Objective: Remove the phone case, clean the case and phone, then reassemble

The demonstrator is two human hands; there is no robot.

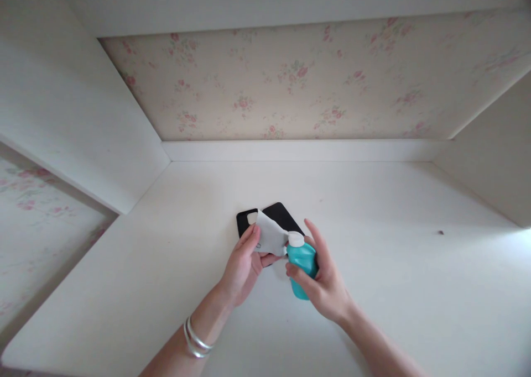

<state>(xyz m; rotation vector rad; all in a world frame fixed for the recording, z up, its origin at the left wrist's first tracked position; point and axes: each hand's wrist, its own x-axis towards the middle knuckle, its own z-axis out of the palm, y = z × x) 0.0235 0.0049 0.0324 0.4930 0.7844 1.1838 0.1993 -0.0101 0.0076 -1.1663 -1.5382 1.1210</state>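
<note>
Head view: right hand (pixel 326 286) fingers wrapped round teal bottle (pixel 302 261) (cap up-left); left hand (pixel 244 263) pinches white cloth (pixel 270 237), probably.

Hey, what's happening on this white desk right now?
A person is working with both bare hands over a white desk. The right hand holds a small teal bottle with a white cap, tipped toward a white cloth that the left hand holds up. The cap sits right at the cloth's edge. Behind the hands, a black phone case and a black phone lie flat on the desk. Silver bangles circle the left wrist.
</note>
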